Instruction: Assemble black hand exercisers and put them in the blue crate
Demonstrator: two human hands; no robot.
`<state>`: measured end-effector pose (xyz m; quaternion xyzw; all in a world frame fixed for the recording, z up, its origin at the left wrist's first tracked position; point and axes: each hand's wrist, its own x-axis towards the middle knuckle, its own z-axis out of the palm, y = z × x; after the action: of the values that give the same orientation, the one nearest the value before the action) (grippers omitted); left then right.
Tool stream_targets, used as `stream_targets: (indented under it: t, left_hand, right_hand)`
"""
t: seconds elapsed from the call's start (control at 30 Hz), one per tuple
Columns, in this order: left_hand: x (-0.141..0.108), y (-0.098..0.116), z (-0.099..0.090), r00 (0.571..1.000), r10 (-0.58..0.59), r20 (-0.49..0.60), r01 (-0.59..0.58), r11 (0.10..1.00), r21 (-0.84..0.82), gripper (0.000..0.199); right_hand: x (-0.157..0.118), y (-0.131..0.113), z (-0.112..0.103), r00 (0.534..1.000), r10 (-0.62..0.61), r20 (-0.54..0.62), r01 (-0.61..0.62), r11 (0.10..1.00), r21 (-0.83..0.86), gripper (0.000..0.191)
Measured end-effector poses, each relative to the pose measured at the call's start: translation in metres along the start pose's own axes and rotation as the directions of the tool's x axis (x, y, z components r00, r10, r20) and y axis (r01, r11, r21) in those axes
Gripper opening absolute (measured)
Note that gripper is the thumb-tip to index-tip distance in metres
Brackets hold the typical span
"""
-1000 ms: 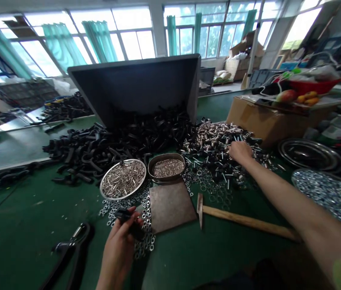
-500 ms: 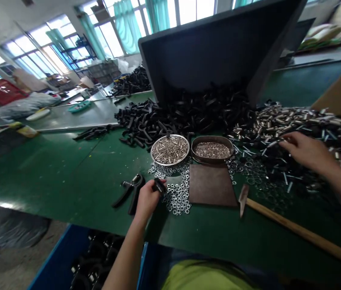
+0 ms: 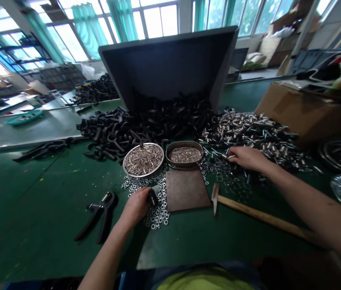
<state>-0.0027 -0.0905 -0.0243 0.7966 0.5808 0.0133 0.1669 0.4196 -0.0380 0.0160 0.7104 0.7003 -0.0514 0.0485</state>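
My left hand (image 3: 137, 204) is closed around a short black plastic piece (image 3: 152, 197), held just above loose silver nuts (image 3: 157, 217). My right hand (image 3: 247, 158) reaches to the near edge of a heap of silver metal cylinders (image 3: 233, 124), mixed with bolts and black pieces. Its thumb and fingers are pinched together beside a small silver piece; what they grip is too small to tell. Left of my left hand lies a black hand grip exerciser (image 3: 99, 215) with a metal spring. A dark square metal plate (image 3: 187, 189) lies between my hands.
A round dish (image 3: 124, 164) of metal pins and an oval tin (image 3: 167, 155) of small metal parts stand behind the plate. A hammer (image 3: 257, 215) lies at right. Black handles (image 3: 170, 121) spill from a tipped grey bin (image 3: 170, 68). A cardboard box (image 3: 297, 110) stands back right.
The view has swung right, so the bench appears shifted left. My right hand has moved nearer the left edge of the metal heap. My left hand still holds the black piece.
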Motion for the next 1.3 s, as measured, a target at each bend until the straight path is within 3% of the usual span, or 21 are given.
stream_targets:
  t: [0.13,0.23,0.4,0.5,0.67,0.77,0.97,1.1,1.2,1.3]
  left_hand:
    - [-0.003,-0.001,-0.006,1.0,-0.003,0.019,0.005,0.996,-0.088,0.027]
    - [-0.007,-0.003,-0.009,0.996,-0.059,-0.069,0.039,0.966,-0.255,0.024]
    - [-0.015,0.003,-0.014,0.967,-0.208,-0.145,0.072,0.773,-0.631,0.021]
    - [-0.021,0.015,-0.019,0.954,-0.277,-0.118,0.109,0.683,-0.722,0.033]
    - [-0.028,0.029,-0.021,0.941,-0.329,-0.079,0.128,0.562,-0.817,0.043]
    - [-0.029,0.03,-0.017,0.942,-0.333,-0.051,0.149,0.548,-0.823,0.043]
    - [-0.03,0.03,-0.009,0.954,-0.298,-0.033,0.14,0.542,-0.828,0.039]
    - [-0.028,0.033,-0.006,0.965,-0.259,-0.032,0.12,0.549,-0.827,0.036]
    - [-0.028,0.037,-0.005,0.965,-0.258,-0.039,0.107,0.527,-0.843,0.032]
    - [-0.029,0.04,-0.001,0.961,-0.275,-0.017,0.105,0.424,-0.9,0.032]
  right_hand:
    - [-0.005,0.002,0.001,0.999,0.024,-0.026,-0.022,0.998,0.053,0.024]
    - [-0.005,0.005,0.005,0.998,0.039,-0.058,-0.034,0.995,0.093,0.02]
    - [0.003,0.003,0.011,0.984,0.057,-0.166,-0.009,0.962,0.271,0.015]
    - [0.011,-0.003,0.014,0.972,0.103,-0.209,-0.006,0.908,0.418,0.021]
    - [0.018,-0.012,0.016,0.978,0.107,-0.18,0.015,0.822,0.569,0.031]
    - [0.018,-0.01,0.012,0.991,0.065,-0.12,0.015,0.824,0.567,0.029]
    - [0.024,-0.006,-0.002,1.0,0.009,0.012,-0.014,0.909,0.417,0.01]
    - [0.038,-0.013,-0.006,0.998,0.028,0.061,-0.047,0.946,0.321,0.015]
    - [0.045,-0.02,-0.003,0.997,0.067,0.026,-0.072,0.953,0.293,0.017]
    - [0.043,-0.026,0.0,0.989,0.119,-0.084,-0.088,0.948,0.305,0.023]
